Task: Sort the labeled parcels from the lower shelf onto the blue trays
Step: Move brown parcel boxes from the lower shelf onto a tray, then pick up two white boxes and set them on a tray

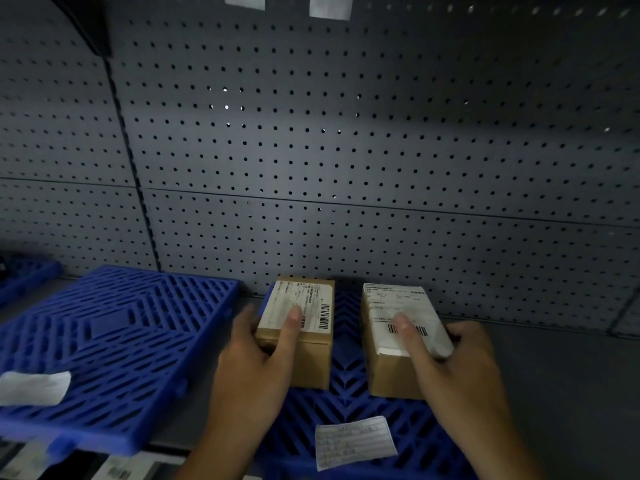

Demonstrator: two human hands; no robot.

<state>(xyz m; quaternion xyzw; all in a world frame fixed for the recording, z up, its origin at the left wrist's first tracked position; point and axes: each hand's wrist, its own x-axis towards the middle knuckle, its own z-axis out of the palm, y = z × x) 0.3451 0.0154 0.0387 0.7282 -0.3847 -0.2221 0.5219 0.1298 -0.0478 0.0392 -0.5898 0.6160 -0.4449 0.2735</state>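
Two brown cardboard parcels with white shipping labels stand side by side on a blue slotted tray [349,382] in the middle of the shelf. My left hand [256,368] grips the left parcel [304,355], thumb on its label and fingers around its left side. My right hand [460,372] grips the right parcel [391,375], thumb on its barcode, fingers wrapped around its right side. A second blue tray [114,341] lies to the left with nothing on it except a white paper tag [34,388] at its front.
A grey pegboard wall [346,150] closes the back of the shelf. A white label card [355,441] lies on the front of the middle tray. Another blue tray's corner [24,275] shows at far left. Bare grey shelf [568,393] extends to the right.
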